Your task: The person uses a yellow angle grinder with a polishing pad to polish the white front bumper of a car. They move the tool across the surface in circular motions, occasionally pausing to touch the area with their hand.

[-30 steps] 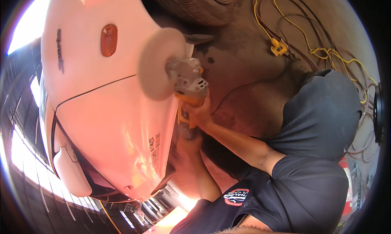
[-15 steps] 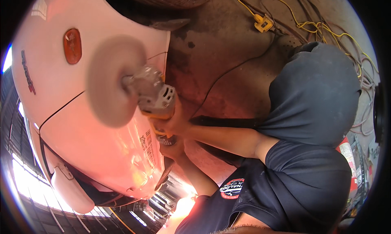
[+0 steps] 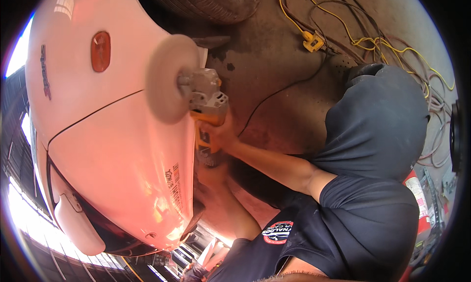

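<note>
A yellow and grey power polisher [image 3: 208, 96] is in both my hands, its round pad [image 3: 172, 80] blurred by spinning. The pad lies against or just over the glossy, pinkish-lit car body panel [image 3: 113, 144], close to the panel's right edge, beside a seam. My right hand [image 3: 223, 133] is wrapped round the polisher's yellow body. Lower down, my left hand [image 3: 212, 174] grips its rear end, dim and partly blurred. An orange side marker lamp [image 3: 100, 51] sits on the panel left of the pad.
A tyre [image 3: 211, 5] is at the top. A dark cord [image 3: 284, 83] crosses the floor toward a yellow outlet box [image 3: 313, 41]. Yellow cables and hoses [image 3: 382, 44] lie tangled at upper right. The car's mirror [image 3: 78, 223] stands out at lower left. My bent knee [image 3: 378, 115] is at right.
The polisher and both hands have moved right across the panel and slightly up, nearer its right edge. The whole view has shifted a little. Both hands keep their grip.
</note>
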### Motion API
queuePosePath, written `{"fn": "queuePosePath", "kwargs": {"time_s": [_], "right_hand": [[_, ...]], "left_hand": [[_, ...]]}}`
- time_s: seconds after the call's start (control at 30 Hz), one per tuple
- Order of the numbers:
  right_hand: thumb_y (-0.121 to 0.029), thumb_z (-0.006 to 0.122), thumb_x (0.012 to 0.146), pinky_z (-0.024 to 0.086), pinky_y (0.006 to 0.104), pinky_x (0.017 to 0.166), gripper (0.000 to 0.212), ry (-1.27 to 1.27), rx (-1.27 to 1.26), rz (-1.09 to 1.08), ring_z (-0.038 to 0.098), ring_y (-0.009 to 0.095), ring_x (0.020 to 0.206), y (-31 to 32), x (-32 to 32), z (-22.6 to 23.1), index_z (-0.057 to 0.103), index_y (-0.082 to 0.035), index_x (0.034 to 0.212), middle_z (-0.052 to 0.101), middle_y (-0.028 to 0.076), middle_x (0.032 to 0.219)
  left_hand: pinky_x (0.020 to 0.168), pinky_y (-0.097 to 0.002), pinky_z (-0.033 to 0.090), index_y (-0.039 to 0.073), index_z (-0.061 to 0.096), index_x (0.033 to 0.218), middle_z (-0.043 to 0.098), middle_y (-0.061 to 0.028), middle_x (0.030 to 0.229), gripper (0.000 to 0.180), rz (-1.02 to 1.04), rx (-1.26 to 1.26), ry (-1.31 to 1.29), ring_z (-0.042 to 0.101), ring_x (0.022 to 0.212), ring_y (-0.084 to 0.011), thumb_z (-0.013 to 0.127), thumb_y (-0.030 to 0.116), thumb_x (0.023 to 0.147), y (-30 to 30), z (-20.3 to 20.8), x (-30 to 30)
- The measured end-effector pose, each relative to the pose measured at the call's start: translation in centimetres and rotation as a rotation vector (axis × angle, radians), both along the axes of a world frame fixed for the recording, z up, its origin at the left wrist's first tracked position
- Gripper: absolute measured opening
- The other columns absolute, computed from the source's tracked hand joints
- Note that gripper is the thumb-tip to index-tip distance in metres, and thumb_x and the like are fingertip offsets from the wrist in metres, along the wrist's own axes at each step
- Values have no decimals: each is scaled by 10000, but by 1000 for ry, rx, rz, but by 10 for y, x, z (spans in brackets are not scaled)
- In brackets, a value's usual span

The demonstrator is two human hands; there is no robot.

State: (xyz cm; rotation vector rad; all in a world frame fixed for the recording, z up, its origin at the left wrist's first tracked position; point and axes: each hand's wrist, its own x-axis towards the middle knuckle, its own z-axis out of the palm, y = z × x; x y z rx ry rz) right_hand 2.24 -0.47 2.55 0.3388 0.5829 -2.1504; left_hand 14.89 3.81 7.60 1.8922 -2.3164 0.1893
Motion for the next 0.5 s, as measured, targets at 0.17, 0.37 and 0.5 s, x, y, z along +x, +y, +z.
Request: {"fn": "queuePosePath", "kwargs": {"time_s": [0.17,0.37,0.5], "right_hand": [[-108,915,724,497,341,1005,896,205,-60,24,579,176,1186,6,-20,68,370,-73,1434,571,74,1291],[-105,932,694,479,348,1039,959,304,-104,32,572,177,1214,7,-36,88,355,-81,1460,568,71,1317],[-106,916,726,505,341,995,919,204,-19,-24,596,172,1168,0,-22,55,360,-68,1456,587,82,1303]], "left_hand": [[720,-334,553,-57,677,997,721,-47,917,656,-5,-42,404,654,821,-107,1005,237,511,-8,18,15],[692,-357,587,-54,715,917,741,-69,829,558,-54,-176,703,710,743,-164,1012,223,534,-7,17,4],[687,-367,563,-38,710,870,747,-79,787,520,4,-90,334,708,749,-160,1000,237,536,-4,17,-1]]}}
